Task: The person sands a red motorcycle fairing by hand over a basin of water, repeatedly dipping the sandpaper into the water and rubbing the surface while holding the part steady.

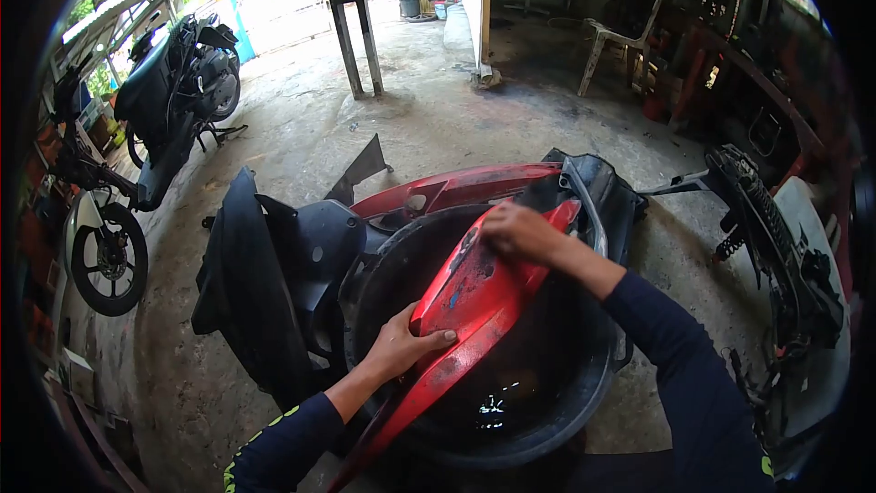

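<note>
**Red fairing panel [467, 297] slants over black tub [598, 402]**

Left hand [394, 347], fingers grasping its edge at 8 o'clock; right hand [522, 234] at 1 o'clock, fingers curled, contents unclear. Hard rubbing against that one-sided grip could slip it into the liquid [497, 406].

head-worn, facing forward and down, close
</note>
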The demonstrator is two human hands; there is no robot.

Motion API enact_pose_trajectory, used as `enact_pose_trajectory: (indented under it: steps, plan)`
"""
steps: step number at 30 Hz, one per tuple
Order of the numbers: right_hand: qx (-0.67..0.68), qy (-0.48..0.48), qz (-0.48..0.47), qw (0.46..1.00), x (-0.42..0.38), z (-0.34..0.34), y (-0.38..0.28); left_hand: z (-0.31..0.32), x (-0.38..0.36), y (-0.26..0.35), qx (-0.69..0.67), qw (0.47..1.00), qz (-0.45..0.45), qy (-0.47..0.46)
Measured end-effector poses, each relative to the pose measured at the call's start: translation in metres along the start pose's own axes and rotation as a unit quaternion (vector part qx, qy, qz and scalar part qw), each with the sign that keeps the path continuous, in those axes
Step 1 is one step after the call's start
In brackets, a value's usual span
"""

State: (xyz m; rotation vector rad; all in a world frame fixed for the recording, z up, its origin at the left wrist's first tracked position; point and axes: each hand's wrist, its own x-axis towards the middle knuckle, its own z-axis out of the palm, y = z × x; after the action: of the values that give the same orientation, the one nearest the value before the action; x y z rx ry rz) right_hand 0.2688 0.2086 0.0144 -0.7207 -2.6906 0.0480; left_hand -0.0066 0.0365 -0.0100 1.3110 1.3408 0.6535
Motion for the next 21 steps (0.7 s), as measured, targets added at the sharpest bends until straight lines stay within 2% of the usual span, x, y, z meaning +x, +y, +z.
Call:
enact_pose_trajectory:
  steps: [2,4,5,6,8,9,10,12,14,16,18,21]
  plan:
    - [-0.005,0.013,0.005,1.000,-0.002,0.006,0.009,0.000,0.001,-0.002,-0.009,1.000,0.013,0.001]
    - [0.029,0.054,-0.093,0.994,-0.005,0.010,-0.037,0.000,-0.003,-0.001,0.000,1.000,0.019,0.000]
    - [0.051,0.096,-0.112,0.988,-0.007,0.014,-0.049,-0.001,-0.003,0.001,0.009,1.000,0.025,-0.004]
    - [0.049,0.098,-0.109,0.988,-0.009,0.013,-0.038,-0.001,-0.003,0.004,0.012,1.000,0.027,-0.007]
    - [-0.020,0.032,0.009,0.999,-0.010,0.012,-0.004,0.001,-0.004,0.006,0.016,1.000,0.011,0.013]
    - [-0.014,0.043,0.028,0.999,-0.007,0.009,-0.004,0.003,-0.002,0.004,-0.002,1.000,0.019,0.008]
    - [-0.016,0.044,0.029,0.999,-0.006,0.009,-0.024,0.003,-0.002,0.006,-0.002,1.000,0.021,0.007]
    - [0.039,0.107,-0.071,0.991,-0.010,0.020,-0.084,0.004,-0.005,0.008,-0.009,1.000,0.011,0.011]
    - [0.076,0.128,-0.054,0.987,-0.017,0.025,-0.084,0.003,-0.002,0.003,-0.002,1.000,0.015,0.021]
    - [0.035,0.100,0.061,0.993,-0.025,0.025,-0.038,0.005,-0.003,0.000,-0.001,0.999,0.017,0.033]
    - [0.015,0.116,0.070,0.991,-0.027,0.031,-0.034,0.006,-0.003,0.004,0.010,0.999,0.012,0.034]
    - [0.011,0.128,-0.040,0.991,-0.030,0.029,-0.095,0.011,-0.003,-0.005,-0.044,0.998,0.037,0.039]
